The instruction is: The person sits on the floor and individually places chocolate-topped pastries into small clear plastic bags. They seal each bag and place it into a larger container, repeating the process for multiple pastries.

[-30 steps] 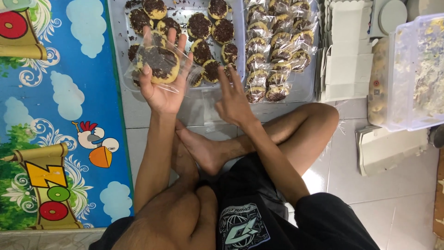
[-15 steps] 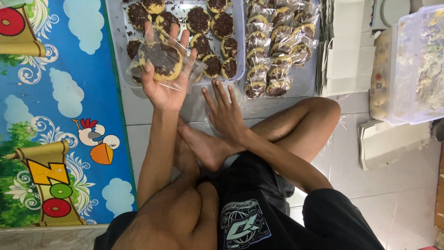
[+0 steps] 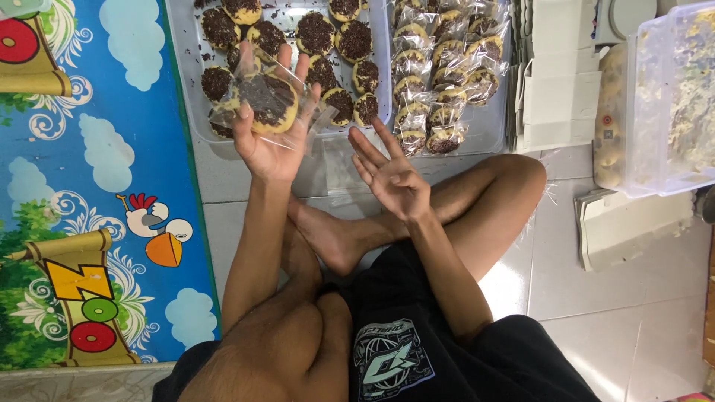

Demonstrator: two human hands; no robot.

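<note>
My left hand is raised palm up and holds a round chocolate-topped pastry wrapped in a clear plastic bag. My right hand is beside it, palm up, fingers spread and holding nothing. Both hover just in front of a clear tray with several unwrapped chocolate-topped pastries. Right of those lies a pile of several wrapped pastries in clear bags.
I sit cross-legged on a tiled floor, my bare foot under the hands. A colourful play mat lies at left. Folded white boxes and a clear lidded container stand at right, with flat cardboard below.
My right hand has turned from palm down near the tray to palm up with fingers spread. The left hand with the bagged pastry has stayed about where it was.
</note>
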